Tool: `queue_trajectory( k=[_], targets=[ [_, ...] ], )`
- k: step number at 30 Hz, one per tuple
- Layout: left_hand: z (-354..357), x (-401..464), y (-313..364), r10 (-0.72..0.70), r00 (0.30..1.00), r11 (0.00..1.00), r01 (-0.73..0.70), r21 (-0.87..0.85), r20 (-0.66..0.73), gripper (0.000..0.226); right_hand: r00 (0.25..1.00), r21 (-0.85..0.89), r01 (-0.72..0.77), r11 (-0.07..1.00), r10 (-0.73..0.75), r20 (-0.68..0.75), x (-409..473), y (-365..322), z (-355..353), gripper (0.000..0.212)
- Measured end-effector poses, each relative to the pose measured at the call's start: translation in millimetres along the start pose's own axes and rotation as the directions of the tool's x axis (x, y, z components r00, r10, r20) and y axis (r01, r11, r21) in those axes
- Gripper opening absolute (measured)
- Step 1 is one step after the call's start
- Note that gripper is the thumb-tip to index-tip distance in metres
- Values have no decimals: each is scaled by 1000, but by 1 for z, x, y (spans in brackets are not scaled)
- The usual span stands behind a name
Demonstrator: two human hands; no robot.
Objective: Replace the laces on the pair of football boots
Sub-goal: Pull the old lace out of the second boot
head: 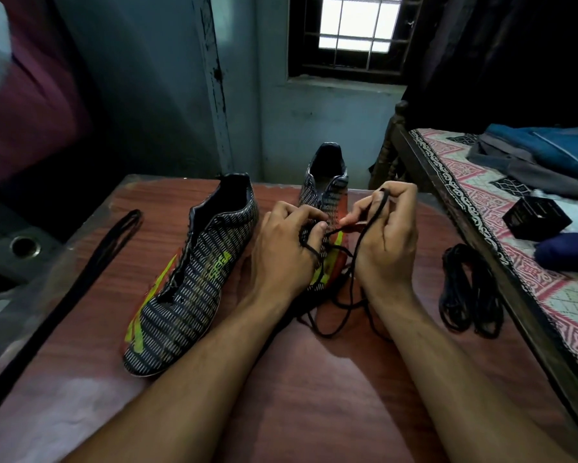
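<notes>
I see my right hand [386,235] pinching the thin black lace [357,265] above the right boot [327,208] at the table's far middle, while my left hand [287,242] grips the lace at the eyelets. The cord looks limp and light, so I judge it best held near its tip. The unlaced left boot [187,279] reads "SEGA".

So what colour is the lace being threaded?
Black; the lace shows best in the head view.

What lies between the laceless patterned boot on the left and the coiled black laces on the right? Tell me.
In the head view: the second boot, with left hand and right hand working a black lace on it.
</notes>
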State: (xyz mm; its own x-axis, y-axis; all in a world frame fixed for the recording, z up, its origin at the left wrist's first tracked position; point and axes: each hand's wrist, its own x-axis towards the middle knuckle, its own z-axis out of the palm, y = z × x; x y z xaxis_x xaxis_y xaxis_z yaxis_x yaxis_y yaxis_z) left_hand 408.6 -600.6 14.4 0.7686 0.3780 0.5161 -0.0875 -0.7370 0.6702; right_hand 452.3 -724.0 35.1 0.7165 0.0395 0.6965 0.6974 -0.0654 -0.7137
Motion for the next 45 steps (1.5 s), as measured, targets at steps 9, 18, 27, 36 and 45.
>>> queue_trajectory(
  k=[9,18,27,36,45],
  targets=[
    [2,1,-6,-29,1000,999,29,18,-11,10,976,-98,-13,995,-9,-218,14,17,-10,13],
    [-4,0,1,-62,997,996,59,-65,-42,6,988,-52,-144,988,147,46,8,0,-7,12],
    [-19,6,5,-136,966,902,212,-375,220,22,905,-10,-126,992,119,409,12,-10,-23,42],
    [-24,2,12,-128,976,981,151,-125,175,9,971,-145,-49,988,81,226,17,2,-25,22],
    [-31,9,1,-122,941,989,142,-39,316,5,742,-434,27,901,272,612,18,17,-33,49]
  ],
)
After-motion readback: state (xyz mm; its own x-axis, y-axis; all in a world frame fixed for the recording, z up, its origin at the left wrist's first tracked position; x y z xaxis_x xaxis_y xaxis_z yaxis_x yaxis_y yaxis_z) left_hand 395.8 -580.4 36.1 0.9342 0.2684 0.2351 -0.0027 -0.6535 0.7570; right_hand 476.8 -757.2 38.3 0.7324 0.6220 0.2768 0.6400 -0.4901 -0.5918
